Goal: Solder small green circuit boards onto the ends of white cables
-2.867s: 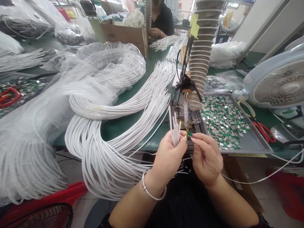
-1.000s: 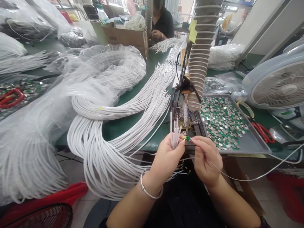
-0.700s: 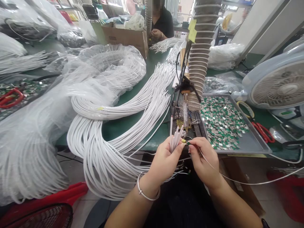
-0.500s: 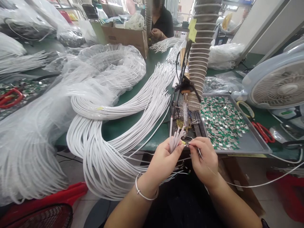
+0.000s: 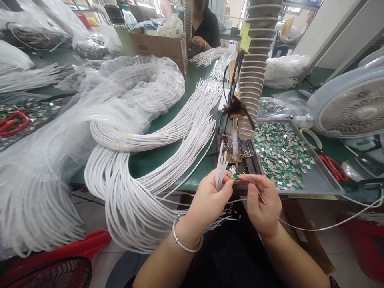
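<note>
My left hand (image 5: 210, 200) is closed around several white cables (image 5: 221, 170) whose stripped ends point up. Between its thumb and forefinger sits a small green circuit board with a metal connector (image 5: 234, 175). My right hand (image 5: 265, 206) is closed on a thin solder wire (image 5: 315, 230), which trails off to the right. Its forefinger reaches to the board's right side; whether it touches is too small to tell. Just above both hands, a soldering iron (image 5: 235, 140) is fixed in a stand with its tip down.
Loose connector boards fill a grey tray (image 5: 325, 180) at right, beside red-handled scissors (image 5: 333, 167) and a fan (image 5: 354, 106). A ribbed hose (image 5: 253, 72) hangs behind the iron. Large bundles of white cable (image 5: 141, 176) cover the bench at left. Across the bench sits another person (image 5: 207, 28).
My right hand has moved slightly right, its forefinger now straighter. The connector board now shows at my left fingertips, and the cables in that hand have turned.
</note>
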The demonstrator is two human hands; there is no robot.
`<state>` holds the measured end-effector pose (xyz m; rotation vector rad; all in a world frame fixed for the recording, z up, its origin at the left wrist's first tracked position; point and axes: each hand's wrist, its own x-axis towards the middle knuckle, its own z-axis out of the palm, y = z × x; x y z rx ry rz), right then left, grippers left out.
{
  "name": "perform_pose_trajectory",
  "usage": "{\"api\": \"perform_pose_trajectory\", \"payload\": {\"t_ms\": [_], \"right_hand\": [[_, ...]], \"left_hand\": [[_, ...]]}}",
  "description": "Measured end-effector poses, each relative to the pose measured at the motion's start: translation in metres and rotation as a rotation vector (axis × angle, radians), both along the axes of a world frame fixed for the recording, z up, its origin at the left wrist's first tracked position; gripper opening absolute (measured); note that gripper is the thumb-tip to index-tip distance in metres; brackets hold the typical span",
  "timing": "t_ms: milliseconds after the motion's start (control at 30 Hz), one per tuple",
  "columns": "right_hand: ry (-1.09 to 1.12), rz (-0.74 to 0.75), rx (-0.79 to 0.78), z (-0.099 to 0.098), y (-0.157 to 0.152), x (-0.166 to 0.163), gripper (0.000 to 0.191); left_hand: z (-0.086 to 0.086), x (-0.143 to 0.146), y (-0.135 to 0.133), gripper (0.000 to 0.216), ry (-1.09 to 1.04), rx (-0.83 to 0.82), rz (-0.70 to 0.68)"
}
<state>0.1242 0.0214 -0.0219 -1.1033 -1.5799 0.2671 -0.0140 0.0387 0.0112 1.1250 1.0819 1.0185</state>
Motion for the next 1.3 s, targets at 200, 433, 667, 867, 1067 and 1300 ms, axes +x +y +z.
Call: {"api": "perform_pose_trajectory", "payload": {"t_ms": [200, 433, 667, 867, 1067, 1300], "right_hand": [[-0.085, 0.024, 0.051, 0.004, 0.004, 0.002, 0.019], [-0.101, 0.027, 0.102, 0.006, 0.008, -0.001, 0.020], [-0.107, -0.004, 0.154, 0.011, 0.012, -0.003, 0.021], [-0.125, -0.044, 0.154, 0.010, 0.012, -0.002, 0.019], [-0.127, -0.028, 0.183, 0.013, 0.012, -0.004, 0.022], [-0.143, -0.030, 0.188, 0.015, 0.013, -0.005, 0.023]], "left_hand": [[0.005, 0.002, 0.003, 0.008, 0.016, 0.004, 0.023], [0.009, 0.003, 0.005, 0.007, 0.007, 0.030, 0.051], [0.017, 0.005, 0.007, 0.007, 0.034, 0.039, 0.060], [0.022, 0.006, 0.008, 0.007, 0.040, 0.034, 0.078], [0.025, 0.006, 0.006, 0.007, 0.047, 0.065, 0.088], [0.025, 0.005, 0.005, 0.008, 0.061, 0.074, 0.094]]}}
